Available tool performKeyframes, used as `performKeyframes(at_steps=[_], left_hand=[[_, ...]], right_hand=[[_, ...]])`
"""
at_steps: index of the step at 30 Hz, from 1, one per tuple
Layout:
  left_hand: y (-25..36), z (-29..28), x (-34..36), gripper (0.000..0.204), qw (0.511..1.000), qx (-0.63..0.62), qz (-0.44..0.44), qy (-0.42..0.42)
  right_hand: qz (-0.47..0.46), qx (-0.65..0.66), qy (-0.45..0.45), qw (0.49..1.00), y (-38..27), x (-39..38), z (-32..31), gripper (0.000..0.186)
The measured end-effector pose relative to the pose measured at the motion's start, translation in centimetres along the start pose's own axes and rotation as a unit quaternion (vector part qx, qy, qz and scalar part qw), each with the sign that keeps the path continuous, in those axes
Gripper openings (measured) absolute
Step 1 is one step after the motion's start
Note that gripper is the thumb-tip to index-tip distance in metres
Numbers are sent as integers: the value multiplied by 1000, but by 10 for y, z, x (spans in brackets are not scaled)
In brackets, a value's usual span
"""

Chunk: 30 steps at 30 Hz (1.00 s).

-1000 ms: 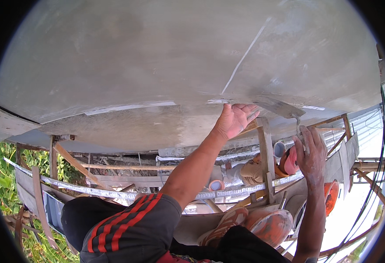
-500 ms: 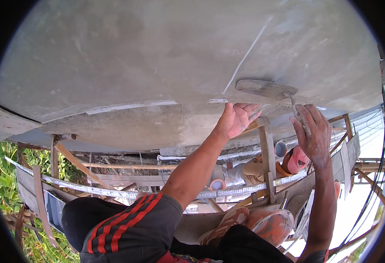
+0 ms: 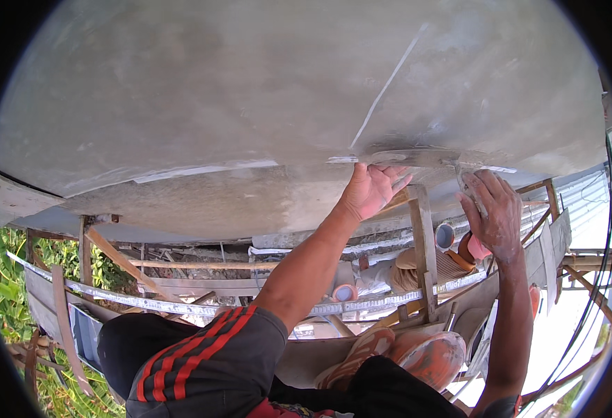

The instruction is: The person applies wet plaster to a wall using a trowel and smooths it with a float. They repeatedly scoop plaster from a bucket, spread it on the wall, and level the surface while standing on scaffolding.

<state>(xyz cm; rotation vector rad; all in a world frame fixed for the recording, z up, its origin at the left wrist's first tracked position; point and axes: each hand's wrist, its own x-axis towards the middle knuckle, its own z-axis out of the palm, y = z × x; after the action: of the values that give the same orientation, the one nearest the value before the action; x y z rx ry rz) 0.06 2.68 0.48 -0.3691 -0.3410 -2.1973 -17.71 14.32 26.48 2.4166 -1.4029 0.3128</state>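
Observation:
My left hand (image 3: pixel 372 189) is raised, palm up with fingers spread, at the lower edge of the grey plastered surface (image 3: pixel 250 83), just below the trowel blade. My right hand (image 3: pixel 494 212) grips the handle of a plaster-coated trowel (image 3: pixel 417 156); its long blade lies along that same edge, where pale streaks show. A thin white line runs diagonally up the surface from near the blade. A band of lighter, mottled plaster (image 3: pixel 201 198) lies below the edge.
Timber scaffolding (image 3: pixel 421 251), planks and pale rails surround me. A co-worker (image 3: pixel 414 270) is below, partly behind a post. Orange tub (image 3: pixel 428 359) beside my foot, white pipe (image 3: pixel 344 291), hanging cables (image 3: pixel 602 279) on the right, leafy plants (image 3: pixel 6 265) on the left.
The trowel rose onto the surface half a second ago and has since dropped back to the edge, with my right hand following. The co-worker's head has shifted behind my right hand.

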Motion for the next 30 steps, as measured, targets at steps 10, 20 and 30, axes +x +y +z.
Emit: performKeyframes(at_steps=[10,20,30], left_hand=[[-5,-2,1,87,1000,13,7,-5],[-6,-1,4,91,1000,12,5,3],[-6,3,0,86,1000,25,4,15]], right_hand=[[-8,-35,-2,999,20,-7,-4,28],[-10,-36,21,999,21,2,-4,32],[-10,-25,27,999,22,-8,1,30]])
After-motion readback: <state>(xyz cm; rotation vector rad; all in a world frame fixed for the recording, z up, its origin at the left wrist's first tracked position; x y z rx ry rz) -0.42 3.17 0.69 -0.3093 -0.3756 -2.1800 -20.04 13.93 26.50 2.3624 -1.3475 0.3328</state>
